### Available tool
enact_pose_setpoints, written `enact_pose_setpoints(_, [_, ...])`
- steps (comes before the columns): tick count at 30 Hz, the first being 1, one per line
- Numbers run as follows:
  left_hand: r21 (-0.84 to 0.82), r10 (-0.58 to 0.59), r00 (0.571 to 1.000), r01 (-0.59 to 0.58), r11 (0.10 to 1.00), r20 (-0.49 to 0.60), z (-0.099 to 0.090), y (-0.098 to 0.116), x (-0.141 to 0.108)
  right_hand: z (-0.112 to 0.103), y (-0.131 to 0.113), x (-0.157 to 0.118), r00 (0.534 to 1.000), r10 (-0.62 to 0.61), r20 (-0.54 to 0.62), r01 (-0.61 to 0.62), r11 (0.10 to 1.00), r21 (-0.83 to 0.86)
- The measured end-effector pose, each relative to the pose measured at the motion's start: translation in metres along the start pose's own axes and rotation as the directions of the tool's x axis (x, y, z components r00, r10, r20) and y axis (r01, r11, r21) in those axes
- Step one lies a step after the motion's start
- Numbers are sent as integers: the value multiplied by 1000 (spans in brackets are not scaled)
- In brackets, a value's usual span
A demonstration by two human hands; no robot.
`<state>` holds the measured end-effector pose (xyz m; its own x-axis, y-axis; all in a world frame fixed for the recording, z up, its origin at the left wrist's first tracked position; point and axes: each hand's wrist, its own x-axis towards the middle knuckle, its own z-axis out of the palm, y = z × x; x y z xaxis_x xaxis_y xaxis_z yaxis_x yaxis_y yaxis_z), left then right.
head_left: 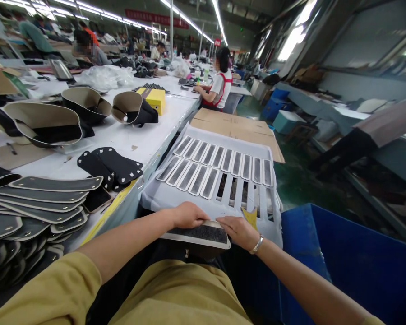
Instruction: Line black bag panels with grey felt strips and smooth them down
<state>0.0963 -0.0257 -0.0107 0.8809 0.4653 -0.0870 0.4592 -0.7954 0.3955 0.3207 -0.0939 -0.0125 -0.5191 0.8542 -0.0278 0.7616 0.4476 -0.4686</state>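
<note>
Close to my body, a dark boxy piece with a pale-rimmed grey strip along its top is held between both hands. My left hand pinches its far edge near the middle. My right hand is closed over the right end of the same edge, the fingers partly hiding it. Just beyond lies a white-covered board bearing two rows of dark strips with pale borders. Slots show at the front row's right part. A yellow cut piece lies near my right hand.
To the left, the worktable carries stacked grey panels, black pieces with white tabs, curved black shells and a yellow box. A blue bin stands at right. Cardboard lies behind the board; a co-worker sits farther back.
</note>
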Motion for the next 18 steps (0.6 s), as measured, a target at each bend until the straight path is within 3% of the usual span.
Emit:
enact_pose_setpoints(3, [114, 59, 998, -59, 992, 2, 4, 3, 6, -2, 0, -5, 999, -46, 11, 47, 998, -43])
enact_pose_setpoints(7, [210, 126, 992, -128, 969, 23, 12, 4, 10, 0, -4, -5, 988, -98, 118, 122, 968, -217])
enact_pose_setpoints(14, [301, 146, 987, -161, 940, 72, 22, 26, 15, 5, -28, -5, 958, -32, 286, 196, 800, -567])
enact_pose_setpoints(16, [280, 125, 988, -146, 949, 90, 17, 29, 12, -1, -32, -3, 948, 7, 318, 171, 832, -527])
enact_pose_setpoints(18, [216, 66, 994, -84, 973, 89, 10, 25, 5, -10, -31, 4, 946, 76, 317, 49, 928, -368])
